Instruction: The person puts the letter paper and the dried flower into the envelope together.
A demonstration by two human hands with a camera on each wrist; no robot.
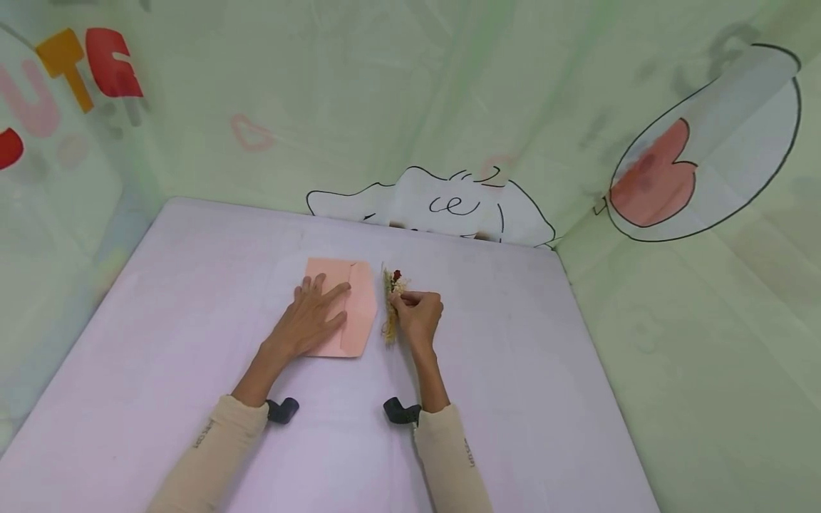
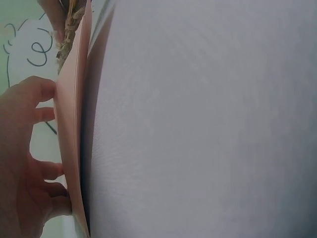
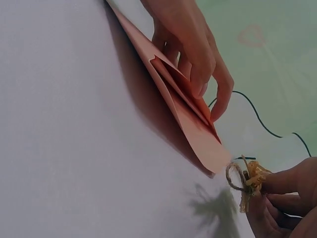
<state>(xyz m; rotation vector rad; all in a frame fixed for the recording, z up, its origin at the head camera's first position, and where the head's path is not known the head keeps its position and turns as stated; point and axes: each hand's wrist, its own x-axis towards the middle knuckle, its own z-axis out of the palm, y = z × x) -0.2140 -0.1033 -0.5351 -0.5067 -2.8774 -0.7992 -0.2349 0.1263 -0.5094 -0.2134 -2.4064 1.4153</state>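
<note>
A pink paper envelope [image 1: 362, 306] lies on the table with its flap unfolded to the right. My left hand [image 1: 308, 317] rests on it with spread fingers, and in the right wrist view its fingertips touch the paper beside the envelope's slightly gaping mouth [image 3: 183, 101]. Just right of the flap, my right hand [image 1: 420, 317] pinches a small dried-flower bouquet [image 1: 388, 317] between thumb and fingers. A dark red bloom and pale little flowers show at its far end. Twine [image 3: 235, 176] loops around its stems. The bouquet's shadow falls on the table, so it is held above the surface.
A pale lilac cloth covers the table [image 1: 513, 370]. Light green curtains [image 1: 288, 85] hang behind it and along the sides. A white paper cutout with drawn lines [image 1: 449, 203] stands at the back edge. Black wrist mounts [image 1: 403, 411] sit by both cuffs.
</note>
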